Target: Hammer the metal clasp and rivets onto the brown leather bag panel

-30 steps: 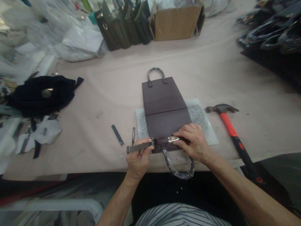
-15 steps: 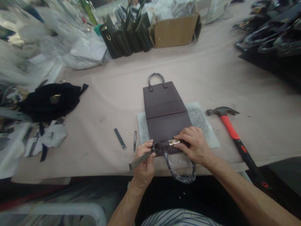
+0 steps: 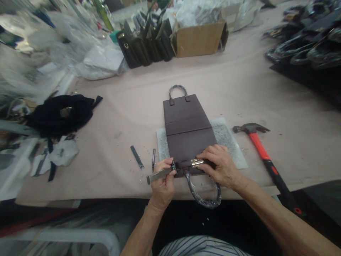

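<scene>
A dark brown leather piece (image 3: 188,117) lies flat on a pale board (image 3: 229,142), with a wrapped handle at its far end and another wrapped handle (image 3: 204,199) hanging toward the near table edge. My left hand (image 3: 163,181) is closed around a flat metal tool (image 3: 160,175), whose tip meets the left end of a dark strap (image 3: 184,164). My right hand (image 3: 220,165) pinches that strap beside its gold clasp (image 3: 197,163), near the leather's close edge.
Right of the board lies a red and black hammer (image 3: 259,145). Two slim tools, one a dark bar (image 3: 136,156), rest to the left. Farther back are a cardboard box (image 3: 199,40), dark bags (image 3: 145,44) and wrapped handles (image 3: 301,49). A black cloth bundle (image 3: 61,115) sits left.
The view has shifted slightly, so the background sits a little lower. Both hands keep nearly the same place and grip; the metal tool's free end looks slightly raised.
</scene>
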Available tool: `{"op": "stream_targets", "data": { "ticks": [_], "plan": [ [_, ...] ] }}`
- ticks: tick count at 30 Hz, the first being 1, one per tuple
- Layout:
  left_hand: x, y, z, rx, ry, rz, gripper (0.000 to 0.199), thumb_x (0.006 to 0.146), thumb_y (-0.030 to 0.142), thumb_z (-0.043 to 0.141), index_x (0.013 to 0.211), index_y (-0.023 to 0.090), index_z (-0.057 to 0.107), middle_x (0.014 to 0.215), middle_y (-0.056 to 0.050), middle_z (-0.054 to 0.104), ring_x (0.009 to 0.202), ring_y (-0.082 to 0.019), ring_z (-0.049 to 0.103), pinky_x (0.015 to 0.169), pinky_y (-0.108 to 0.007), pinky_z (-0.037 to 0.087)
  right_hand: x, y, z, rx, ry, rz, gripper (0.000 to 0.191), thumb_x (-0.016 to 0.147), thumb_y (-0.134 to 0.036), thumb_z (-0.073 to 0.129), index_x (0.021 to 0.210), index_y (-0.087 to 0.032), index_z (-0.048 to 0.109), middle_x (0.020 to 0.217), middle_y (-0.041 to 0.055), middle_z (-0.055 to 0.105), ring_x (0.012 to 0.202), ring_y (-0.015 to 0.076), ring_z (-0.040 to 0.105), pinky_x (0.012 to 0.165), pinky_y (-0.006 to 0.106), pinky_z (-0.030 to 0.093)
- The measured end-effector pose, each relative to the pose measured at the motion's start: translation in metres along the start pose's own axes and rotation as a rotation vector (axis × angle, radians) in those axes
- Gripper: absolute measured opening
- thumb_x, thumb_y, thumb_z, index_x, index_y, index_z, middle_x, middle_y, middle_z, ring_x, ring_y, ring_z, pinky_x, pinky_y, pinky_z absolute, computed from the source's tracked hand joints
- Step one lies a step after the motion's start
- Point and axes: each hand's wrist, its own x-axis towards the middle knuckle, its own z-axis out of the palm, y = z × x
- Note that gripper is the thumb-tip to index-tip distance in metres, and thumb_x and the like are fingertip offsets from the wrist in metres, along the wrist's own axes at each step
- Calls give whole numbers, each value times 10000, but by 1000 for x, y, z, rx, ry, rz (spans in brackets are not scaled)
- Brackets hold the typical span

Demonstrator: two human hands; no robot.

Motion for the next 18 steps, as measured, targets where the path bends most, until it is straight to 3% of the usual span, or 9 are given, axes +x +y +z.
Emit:
{"op": "stream_targets", "data": {
  "ticks": [6, 13, 18],
  "plan": [
    [-2, 0, 1, -20, 16, 13, 98, 930, 120, 593, 976, 206, 587, 1055, -76, 668, 1057, -243, 689, 968, -447, 575, 9, -9, -9, -54, -74, 44, 184, 964, -403, 621, 978, -243, 711, 926, 31, 690, 873, 210, 566, 825, 403, 334],
    [-11, -5, 4, 13, 50, 73, 159, 918, 73, 585, 1017, 194, 561, 1085, -75, 649, 1078, -226, 678, 969, -423, 582, 62, -41, 5, -256, -292, 139, 183, 897, -370, 712, 813, -207, 710, 854, 52, 705, 871, 226, 599, 779, 369, 320],
    [-11, -9, 4, 3, 56, 82, 162, 914, 65, 585, 1018, 187, 561, 1089, -76, 649, 1072, -221, 679, 967, -417, 587, 81, -43, 11, -246, -398, 125, 203, 840, -358, 770, 755, -205, 667, 812, 27, 715, 827, 203, 630, 760, 345, 318]
  ]
}}
